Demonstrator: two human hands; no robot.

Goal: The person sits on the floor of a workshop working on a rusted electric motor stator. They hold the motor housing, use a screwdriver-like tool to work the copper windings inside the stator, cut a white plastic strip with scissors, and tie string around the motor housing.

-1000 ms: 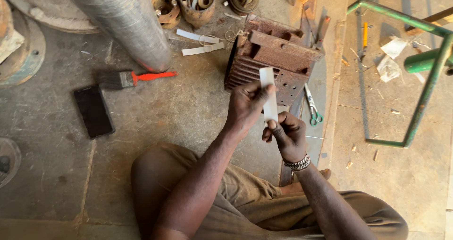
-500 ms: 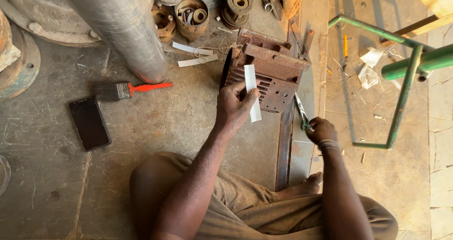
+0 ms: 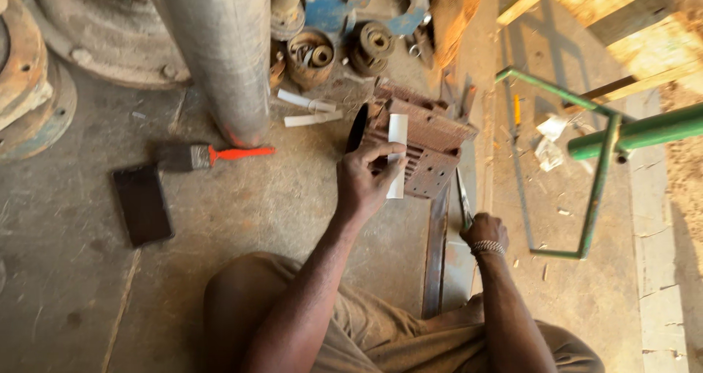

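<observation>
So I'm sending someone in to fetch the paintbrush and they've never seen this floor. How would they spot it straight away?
Start at the big grey cylinder standing at the top left. The paintbrush lies flat on the concrete floor just by its base, above the flat black slab. Its bright orange-red handle is the only vivid colour among the rusty, dusty parts nearby.

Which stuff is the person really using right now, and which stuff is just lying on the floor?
In use:
- white strip, held in the left hand
- scissors, gripped by the right hand
- rusty finned metal block, right behind the strip

Just lying about:
- paintbrush with orange handle
- dark phone
- green metal frame
- grey pipe
</observation>
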